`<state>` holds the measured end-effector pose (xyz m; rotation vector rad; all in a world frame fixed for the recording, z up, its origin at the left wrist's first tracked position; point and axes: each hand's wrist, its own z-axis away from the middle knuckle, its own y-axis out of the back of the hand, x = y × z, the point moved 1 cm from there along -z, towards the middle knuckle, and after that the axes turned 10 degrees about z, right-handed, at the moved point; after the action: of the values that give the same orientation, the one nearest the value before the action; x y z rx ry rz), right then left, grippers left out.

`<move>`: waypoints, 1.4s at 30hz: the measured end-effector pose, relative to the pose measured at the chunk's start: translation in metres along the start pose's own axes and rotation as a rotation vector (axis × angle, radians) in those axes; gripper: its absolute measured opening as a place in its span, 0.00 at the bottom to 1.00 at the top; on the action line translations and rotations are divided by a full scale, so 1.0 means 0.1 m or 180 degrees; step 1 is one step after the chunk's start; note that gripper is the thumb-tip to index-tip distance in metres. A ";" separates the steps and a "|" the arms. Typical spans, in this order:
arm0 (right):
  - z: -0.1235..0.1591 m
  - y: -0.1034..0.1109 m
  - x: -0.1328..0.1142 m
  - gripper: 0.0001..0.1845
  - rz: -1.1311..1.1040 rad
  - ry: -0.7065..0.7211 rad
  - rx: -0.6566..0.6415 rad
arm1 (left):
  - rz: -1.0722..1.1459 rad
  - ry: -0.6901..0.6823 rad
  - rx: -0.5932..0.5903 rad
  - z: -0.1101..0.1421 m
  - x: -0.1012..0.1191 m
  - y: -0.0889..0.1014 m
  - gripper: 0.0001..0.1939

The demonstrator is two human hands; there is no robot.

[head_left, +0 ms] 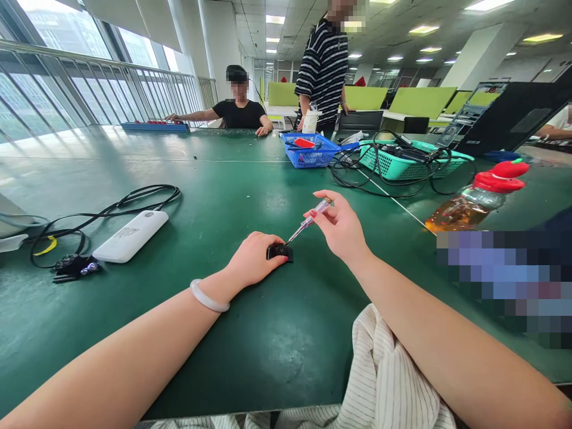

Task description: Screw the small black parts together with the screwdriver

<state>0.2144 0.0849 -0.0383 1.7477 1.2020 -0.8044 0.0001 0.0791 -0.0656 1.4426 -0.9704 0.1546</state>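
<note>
My left hand (257, 257) rests on the green table (286, 351), its thumb and fingers closed round a small black block-shaped part (279, 252). A screwdriver (308, 222) with a clear handle sits in the fingers of my right hand (339, 229), which is raised off the table. Its shaft slants down to the left, and the tip meets the top of the black part near my left fingertips. Whether the tip sits in a screw is too small to tell.
At left lie a white power bank (131, 236) and black cables (134, 193). Farther back are a blue basket (310, 156) and a green basket (393, 170) with cables. A red-lidded bottle (476, 196) lies at right. One person (243, 113) sits opposite; another (322, 71) stands.
</note>
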 end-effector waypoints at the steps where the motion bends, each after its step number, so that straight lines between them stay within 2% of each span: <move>1: -0.02 0.01 0.02 0.24 -0.0069 -0.0098 0.0007 | 0.0002 -0.0005 0.0001 0.00 0.00 0.00 0.16; 7: -0.05 0.02 0.05 0.27 -0.0280 -0.0529 0.0111 | 0.0014 0.0045 -0.0005 0.00 0.00 0.00 0.17; 13: -0.05 0.02 0.06 0.26 -0.0350 -0.0759 0.0203 | 0.0084 0.0068 0.0013 0.01 0.01 0.01 0.15; 28: -0.07 0.04 0.11 0.34 -0.0484 -0.1081 0.0279 | 0.0024 0.0051 -0.0025 0.01 0.03 0.02 0.15; 31: -0.07 0.02 0.10 0.34 -0.0525 -0.0961 0.0207 | -0.0006 0.0047 -0.0024 0.01 0.03 0.02 0.15; 36: -0.02 -0.01 0.02 0.29 -0.0620 -0.0523 -0.0018 | -0.0022 0.0005 -0.0013 0.00 0.02 0.01 0.16; 42: -0.01 -0.01 -0.02 0.18 -0.0790 -0.0649 0.0017 | -0.0049 0.0034 0.0021 0.00 0.02 0.01 0.17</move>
<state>0.2128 0.0853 -0.0362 1.4966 1.2921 -1.1045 0.0005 0.0781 -0.0643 1.4536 -0.9509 0.1542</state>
